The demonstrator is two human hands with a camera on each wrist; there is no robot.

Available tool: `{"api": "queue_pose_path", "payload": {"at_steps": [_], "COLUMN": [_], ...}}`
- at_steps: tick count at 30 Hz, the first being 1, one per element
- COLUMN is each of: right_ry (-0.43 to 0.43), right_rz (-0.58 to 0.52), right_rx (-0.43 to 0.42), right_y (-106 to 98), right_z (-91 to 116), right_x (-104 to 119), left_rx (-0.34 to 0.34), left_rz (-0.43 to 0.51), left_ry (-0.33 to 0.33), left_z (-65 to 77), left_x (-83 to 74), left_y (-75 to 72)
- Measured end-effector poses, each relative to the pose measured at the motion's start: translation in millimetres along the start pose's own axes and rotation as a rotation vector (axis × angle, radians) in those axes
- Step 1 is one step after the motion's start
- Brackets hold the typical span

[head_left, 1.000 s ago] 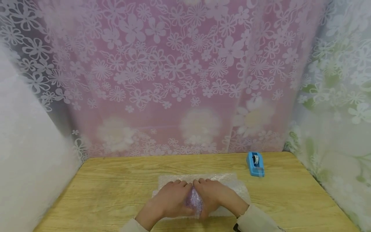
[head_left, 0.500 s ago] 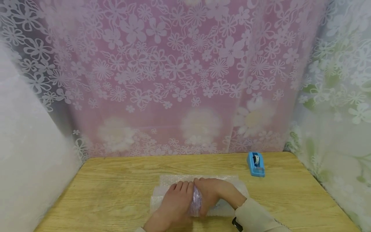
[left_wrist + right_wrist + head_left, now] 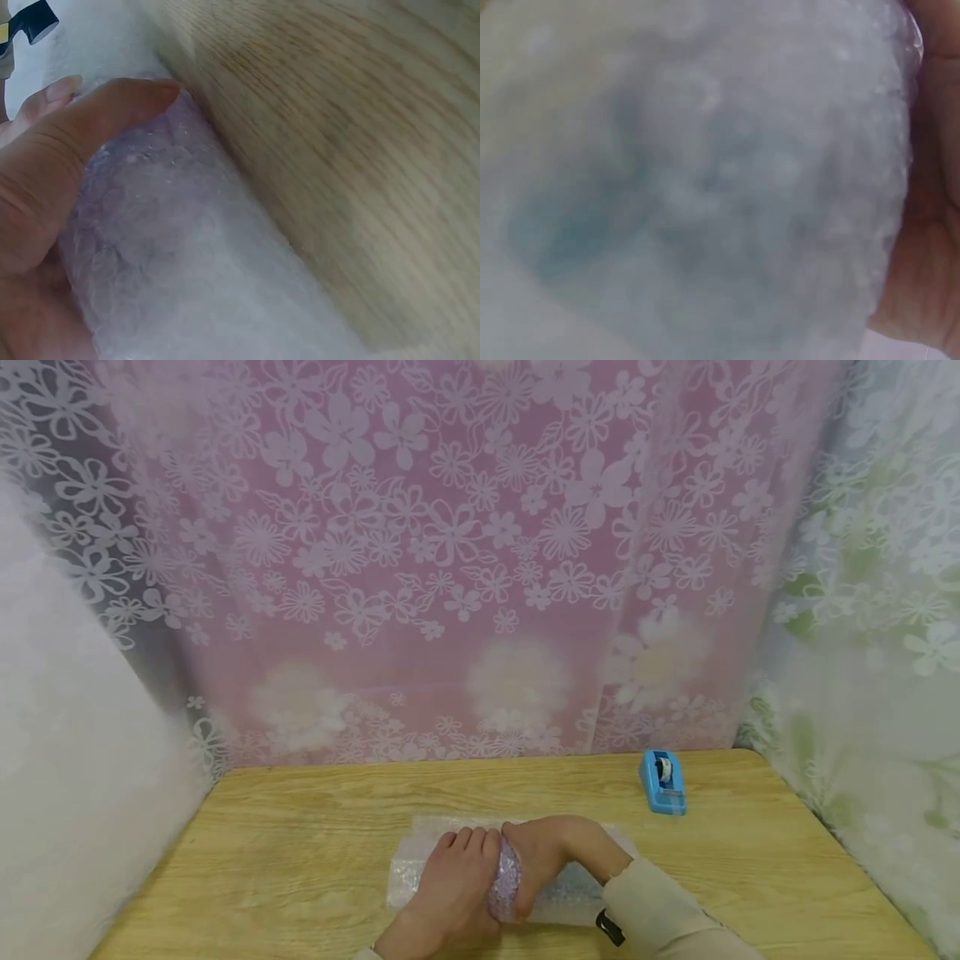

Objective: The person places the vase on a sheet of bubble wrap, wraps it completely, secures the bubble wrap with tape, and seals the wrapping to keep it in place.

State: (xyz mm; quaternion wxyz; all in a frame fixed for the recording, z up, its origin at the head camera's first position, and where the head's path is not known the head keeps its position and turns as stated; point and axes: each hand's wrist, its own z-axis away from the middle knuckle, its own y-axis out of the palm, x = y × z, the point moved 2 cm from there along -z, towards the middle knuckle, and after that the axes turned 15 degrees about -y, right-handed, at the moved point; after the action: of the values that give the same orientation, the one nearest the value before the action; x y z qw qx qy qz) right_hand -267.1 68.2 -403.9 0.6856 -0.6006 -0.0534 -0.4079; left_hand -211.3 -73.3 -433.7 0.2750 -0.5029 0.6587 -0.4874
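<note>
Near the front of the wooden table, a bundle in clear bubble wrap (image 3: 507, 881) lies crosswise, with something purple showing through its middle. My left hand (image 3: 459, 881) grips it left of the purple part. In the left wrist view the left thumb (image 3: 124, 109) curls over the wrapped roll (image 3: 195, 240). My right hand (image 3: 542, 856) holds it from the right side, fingers over the far side. Cloudy wrap (image 3: 727, 180) fills the right wrist view, with a blurred blue-green patch behind it and the right palm (image 3: 930, 225) at the edge. The wrapped object's kind is hidden.
A blue tape dispenser (image 3: 663, 783) stands at the back right of the table (image 3: 300, 827). A flat flap of bubble wrap (image 3: 450, 822) reaches beyond the hands. Floral curtains (image 3: 480, 568) hang behind the table and along the right.
My left hand and forearm have shifted right and turned more upright on the bundle. The wrap's far edge has drawn slightly nearer. My right forearm has moved slightly; both hands keep their hold.
</note>
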Motion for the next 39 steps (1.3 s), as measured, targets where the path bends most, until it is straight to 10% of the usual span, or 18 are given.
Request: {"api": "queue_pose_path", "payload": {"at_steps": [16,24,39], "right_ry": [-0.125,-0.049,-0.133], "right_rz": [-0.180,-0.188,-0.350], "right_rx": [0.133,0.170,0.253], "right_y": [-6,-7,-7], "right_z": [-4,-4,-8], "right_x": [-3,-8,-16], "left_rx": [0.041,0.102,0.324], "left_rz": [0.038,0.046,0.141], "left_ry": [-0.014,-0.005,-0.007], "left_z": [-0.9,-2.0,-11.9], "left_x": [-1.0,-1.8,3.6], "left_y": [-3.9,-8.0,-7.9]}}
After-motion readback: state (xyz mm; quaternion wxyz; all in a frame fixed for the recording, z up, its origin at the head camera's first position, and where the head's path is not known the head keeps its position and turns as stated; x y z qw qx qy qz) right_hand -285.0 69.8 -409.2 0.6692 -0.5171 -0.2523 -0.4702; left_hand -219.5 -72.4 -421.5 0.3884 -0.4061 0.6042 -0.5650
